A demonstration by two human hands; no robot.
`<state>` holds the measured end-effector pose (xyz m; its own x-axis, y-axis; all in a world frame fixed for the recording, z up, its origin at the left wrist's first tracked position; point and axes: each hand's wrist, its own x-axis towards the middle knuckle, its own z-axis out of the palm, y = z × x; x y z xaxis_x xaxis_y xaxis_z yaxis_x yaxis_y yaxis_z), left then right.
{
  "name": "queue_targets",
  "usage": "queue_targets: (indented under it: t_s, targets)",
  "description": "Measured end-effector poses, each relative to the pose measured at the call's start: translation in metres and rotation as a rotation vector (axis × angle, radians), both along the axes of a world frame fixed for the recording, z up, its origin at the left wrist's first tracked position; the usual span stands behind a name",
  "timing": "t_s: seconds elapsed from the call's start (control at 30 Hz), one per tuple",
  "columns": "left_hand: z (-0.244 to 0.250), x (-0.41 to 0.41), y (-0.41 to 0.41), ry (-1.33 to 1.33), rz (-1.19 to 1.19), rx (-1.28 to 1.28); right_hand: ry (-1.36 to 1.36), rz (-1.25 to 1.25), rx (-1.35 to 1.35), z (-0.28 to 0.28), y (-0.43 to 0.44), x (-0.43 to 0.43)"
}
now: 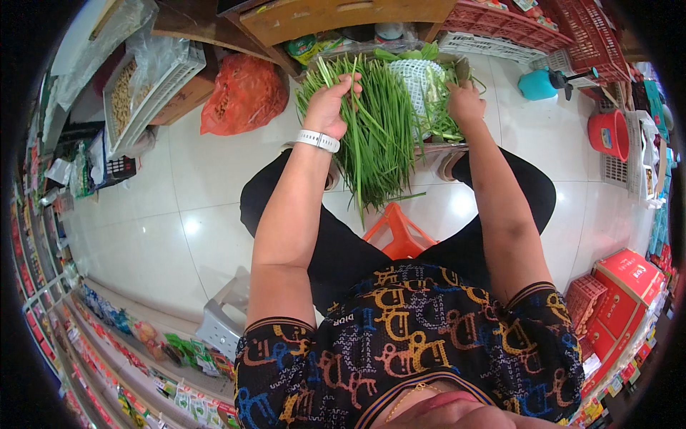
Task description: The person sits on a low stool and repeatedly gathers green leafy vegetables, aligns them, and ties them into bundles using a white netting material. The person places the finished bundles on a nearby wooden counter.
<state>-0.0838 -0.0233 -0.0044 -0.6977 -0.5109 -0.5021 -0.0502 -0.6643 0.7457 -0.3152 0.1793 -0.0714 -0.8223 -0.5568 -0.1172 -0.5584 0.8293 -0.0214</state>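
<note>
A large heap of long green garlic chives lies in front of me between my knees, its blade ends hanging towards me. At its left side my left hand, with a white band on the wrist, pinches a few chive stalks between thumb and fingers. My right hand is curled over loose green trimmings on the right. Just beyond its fingers shows a flat, dark grey-brown piece; whether the hand grips it is unclear. White foam netting lies between the heap and the trimmings.
An orange plastic stool is between my legs. To the left are a red bag and a white crate of peanuts. A teal spray bottle and red bucket stand right. A wooden drawer front spans the far side.
</note>
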Motion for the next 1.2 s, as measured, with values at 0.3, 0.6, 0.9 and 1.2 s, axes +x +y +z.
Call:
queue_targets:
  t_s: [0.3, 0.6, 0.9, 1.2]
  targets:
    - [-0.003, -0.004, 0.004, 0.030, 0.023, 0.114, -0.536, -0.094, -0.359, -0.036, -0.055, 0.072]
    - [-0.019, -0.012, 0.015, -0.067, 0.014, 0.007, -0.943, -0.225, -1.149, -0.016, -0.016, 0.097]
    - [-0.030, -0.032, 0.045, -0.251, -0.216, -0.421, -0.717, 0.105, -1.028, 0.030, 0.007, 0.167]
    - [0.021, -0.027, 0.042, 0.050, -0.069, -0.239, -0.618, 0.006, -1.192, 0.079, 0.017, 0.154]
